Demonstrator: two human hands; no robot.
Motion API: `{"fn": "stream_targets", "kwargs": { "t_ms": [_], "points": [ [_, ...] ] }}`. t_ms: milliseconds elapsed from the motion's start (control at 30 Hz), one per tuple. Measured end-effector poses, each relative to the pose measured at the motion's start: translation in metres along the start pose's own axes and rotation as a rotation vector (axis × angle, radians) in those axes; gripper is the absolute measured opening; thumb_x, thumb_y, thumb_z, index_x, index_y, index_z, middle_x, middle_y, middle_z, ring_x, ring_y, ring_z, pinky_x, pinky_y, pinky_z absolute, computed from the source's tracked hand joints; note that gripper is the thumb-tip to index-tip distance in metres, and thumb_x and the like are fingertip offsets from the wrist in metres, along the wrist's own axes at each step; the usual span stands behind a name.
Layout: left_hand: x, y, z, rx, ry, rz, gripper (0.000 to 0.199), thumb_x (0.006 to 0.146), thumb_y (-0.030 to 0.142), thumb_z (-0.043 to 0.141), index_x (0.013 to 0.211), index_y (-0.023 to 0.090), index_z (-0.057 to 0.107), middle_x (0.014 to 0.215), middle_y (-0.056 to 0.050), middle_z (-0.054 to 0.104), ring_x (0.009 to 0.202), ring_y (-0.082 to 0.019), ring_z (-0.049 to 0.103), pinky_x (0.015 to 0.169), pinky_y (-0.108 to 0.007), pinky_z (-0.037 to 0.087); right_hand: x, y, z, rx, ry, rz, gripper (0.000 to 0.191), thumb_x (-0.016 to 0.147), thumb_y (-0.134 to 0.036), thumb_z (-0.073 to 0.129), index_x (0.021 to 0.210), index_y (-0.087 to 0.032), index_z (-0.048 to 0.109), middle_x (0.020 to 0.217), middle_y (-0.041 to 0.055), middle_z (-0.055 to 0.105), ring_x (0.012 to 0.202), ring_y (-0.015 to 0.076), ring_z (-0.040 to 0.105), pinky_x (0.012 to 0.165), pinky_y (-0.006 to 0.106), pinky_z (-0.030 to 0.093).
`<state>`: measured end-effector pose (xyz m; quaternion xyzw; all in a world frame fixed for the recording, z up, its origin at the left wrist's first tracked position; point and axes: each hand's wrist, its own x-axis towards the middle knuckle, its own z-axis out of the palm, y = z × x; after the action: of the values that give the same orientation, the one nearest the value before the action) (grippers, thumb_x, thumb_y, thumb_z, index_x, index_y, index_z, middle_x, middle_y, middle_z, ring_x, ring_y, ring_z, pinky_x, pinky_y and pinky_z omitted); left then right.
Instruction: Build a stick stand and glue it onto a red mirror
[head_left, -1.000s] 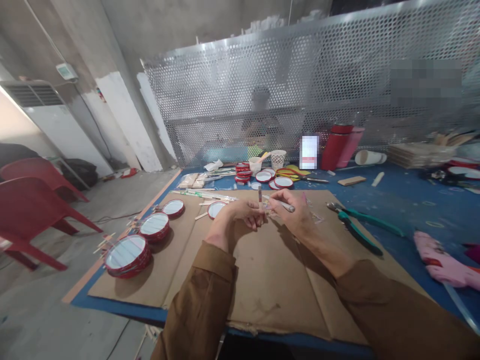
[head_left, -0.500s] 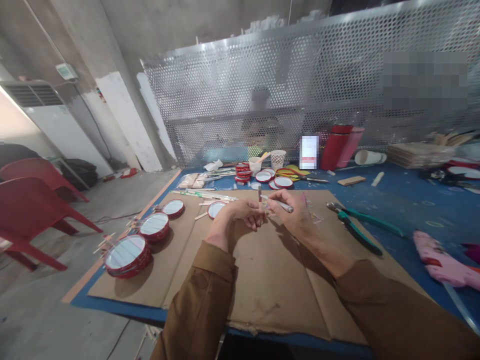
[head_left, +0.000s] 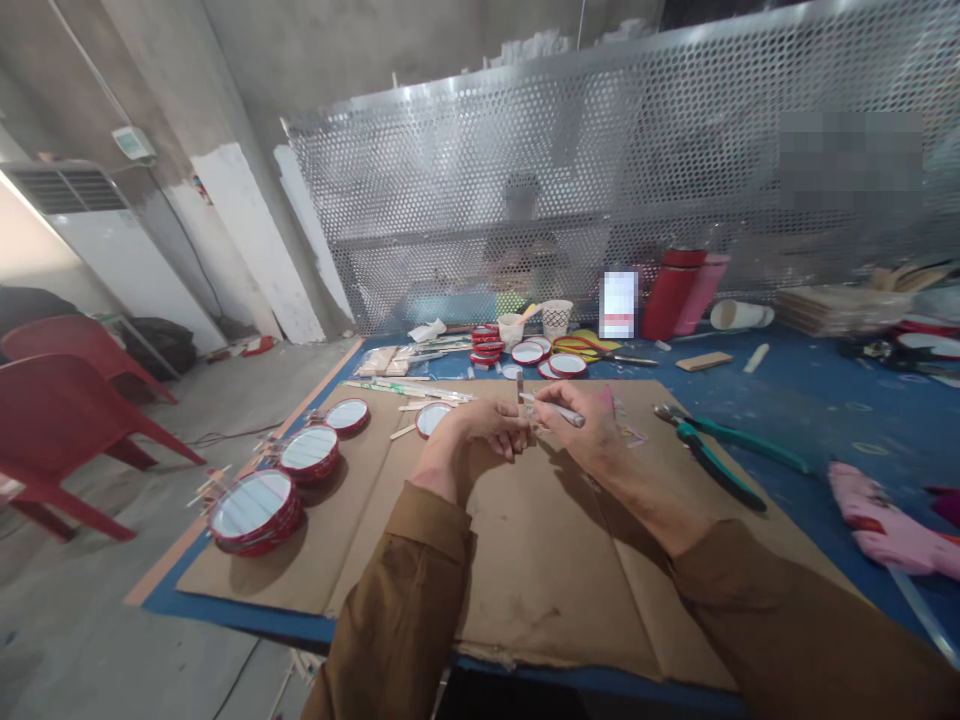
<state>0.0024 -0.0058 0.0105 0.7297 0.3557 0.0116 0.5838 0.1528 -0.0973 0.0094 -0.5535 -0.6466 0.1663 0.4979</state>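
Over the middle of the cardboard sheet [head_left: 540, 560], my left hand [head_left: 499, 425] has its fingers closed on a thin flat stick [head_left: 520, 384] that points up. My right hand [head_left: 585, 415] grips a slim, whitish pen-like tool [head_left: 564, 413], its tip close to the stick. Small loose bits, among them a pink one [head_left: 636, 437], lie by the right hand. Left of my left hand is a round red-rimmed lid [head_left: 432, 420] with wooden sticks [head_left: 403, 432] beside it.
Red drum-like rounds with white tops [head_left: 251, 508] line the cardboard's left side. Green-handled pliers [head_left: 720, 465] and a pink glue gun [head_left: 874, 515] lie at right. Behind stand paper cups [head_left: 556, 318], scissors [head_left: 600, 350], a phone [head_left: 618, 304] and a red bottle [head_left: 671, 295].
Both hands stay in nearly the same place. The pen-like tool and the right fingers have shifted only very slightly at the stick.
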Motion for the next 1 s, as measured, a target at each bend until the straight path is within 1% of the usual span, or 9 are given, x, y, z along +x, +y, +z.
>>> {"fn": "stream_targets", "kwargs": {
  "t_ms": [200,433,567,700,1000],
  "points": [
    [0.0017,-0.0003,-0.0002,-0.004,-0.011,-0.006,0.036,0.086,0.046,0.059,0.076,0.012,0.063,0.061,0.0,0.063,0.051,-0.009,0.061,0.056,-0.021,0.046,-0.0006,-0.0017,0.0001,0.012,0.004,0.012,0.021,0.081,-0.041,0.053,0.08,-0.021,0.059,0.07,0.0026,0.066,0.063,0.0168,0.059,0.058,0.027,0.046],
    [0.0025,-0.0025,-0.0004,-0.006,-0.004,0.008,0.04,0.084,0.052,0.06,0.08,0.012,0.065,0.062,0.0,0.064,0.053,-0.009,0.061,0.059,-0.022,0.047,-0.0006,-0.0035,-0.0018,0.015,0.036,0.026,0.02,0.08,-0.041,0.054,0.078,-0.021,0.059,0.069,0.002,0.066,0.061,0.0162,0.059,0.057,0.027,0.046],
    [0.0034,-0.003,-0.0008,-0.004,-0.01,0.001,0.039,0.085,0.05,0.06,0.083,0.011,0.065,0.063,0.0,0.064,0.053,-0.009,0.062,0.058,-0.022,0.046,-0.0009,-0.0037,-0.0016,0.019,0.043,0.047,0.02,0.08,-0.041,0.054,0.079,-0.021,0.059,0.069,0.0026,0.066,0.062,0.0174,0.06,0.058,0.028,0.047],
    [0.0028,-0.0025,-0.0007,-0.002,-0.005,0.01,0.036,0.088,0.047,0.057,0.085,0.012,0.066,0.063,0.0,0.064,0.053,-0.009,0.062,0.059,-0.022,0.047,-0.0009,-0.0041,-0.0013,0.01,0.03,0.03,0.02,0.08,-0.041,0.054,0.077,-0.022,0.059,0.069,0.0036,0.067,0.064,0.0186,0.061,0.06,0.029,0.047],
    [0.0009,-0.0004,0.0004,-0.004,0.005,0.0,0.036,0.086,0.047,0.06,0.082,0.012,0.066,0.062,0.0,0.064,0.053,-0.01,0.061,0.058,-0.022,0.047,-0.0004,-0.0029,-0.0003,0.014,0.04,0.015,0.02,0.079,-0.041,0.054,0.077,-0.022,0.058,0.068,0.0017,0.067,0.064,0.0173,0.061,0.062,0.028,0.047]
  ]
}}
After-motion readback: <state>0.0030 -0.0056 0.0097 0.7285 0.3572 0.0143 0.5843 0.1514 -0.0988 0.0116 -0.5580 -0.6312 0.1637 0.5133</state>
